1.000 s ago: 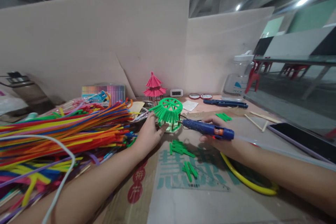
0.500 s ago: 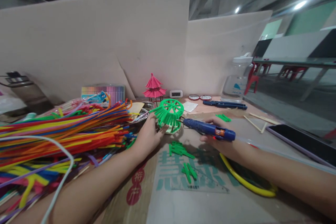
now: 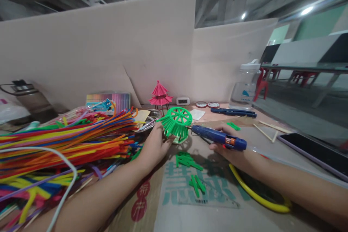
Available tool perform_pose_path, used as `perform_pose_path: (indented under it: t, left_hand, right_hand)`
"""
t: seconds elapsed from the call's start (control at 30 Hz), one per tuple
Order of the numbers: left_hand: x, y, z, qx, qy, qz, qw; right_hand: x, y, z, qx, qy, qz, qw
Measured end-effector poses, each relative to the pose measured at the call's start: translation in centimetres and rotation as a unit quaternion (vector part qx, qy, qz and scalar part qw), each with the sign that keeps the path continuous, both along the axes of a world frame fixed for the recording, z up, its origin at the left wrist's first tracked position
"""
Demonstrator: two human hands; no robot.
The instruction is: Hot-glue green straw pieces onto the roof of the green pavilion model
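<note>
My left hand (image 3: 154, 145) grips a green pipe-cleaner dome (image 3: 175, 122), a wheel-shaped ring with many short green strips hanging off it, held tilted just above the cardboard. My right hand (image 3: 227, 148) is closed round a blue hot glue gun (image 3: 219, 136), whose nozzle touches the dome's right side. Short green pipe-cleaner pieces (image 3: 190, 166) lie scattered on the cardboard sheet (image 3: 190, 203) just in front of the dome.
A big pile of coloured pipe cleaners (image 3: 62, 141) fills the left side. A pink pagoda model (image 3: 160, 96), marker box (image 3: 108, 99), blue pliers (image 3: 233, 111), plastic jug (image 3: 244, 87), wooden sticks (image 3: 268, 128), a phone (image 3: 318, 152) and a yellow tube (image 3: 255, 192) surround the work spot.
The view has shifted slightly downward. Both hands stay in place, with the glue gun's tip pressed a little closer into the dome's side.
</note>
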State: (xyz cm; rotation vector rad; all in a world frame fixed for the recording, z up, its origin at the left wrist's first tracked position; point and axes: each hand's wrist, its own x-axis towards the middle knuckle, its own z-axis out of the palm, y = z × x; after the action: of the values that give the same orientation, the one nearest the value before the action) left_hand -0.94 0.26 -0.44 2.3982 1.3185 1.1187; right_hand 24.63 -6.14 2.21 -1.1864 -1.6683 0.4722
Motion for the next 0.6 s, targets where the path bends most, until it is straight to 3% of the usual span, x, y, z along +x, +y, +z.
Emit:
perform_pose_path:
  t: [0.3,0.6]
  left_hand:
    - [-0.10,-0.13,0.04,0.003,-0.015,-0.021,1.000]
    - [-0.12,-0.22,0.16,-0.012,-0.026,-0.020,0.999]
  right_hand:
    - [-0.08,0.25,-0.35,0.002,0.024,0.010,1.000]
    - [0.37,0.41,-0.83,0.014,-0.013,0.022,1.000]
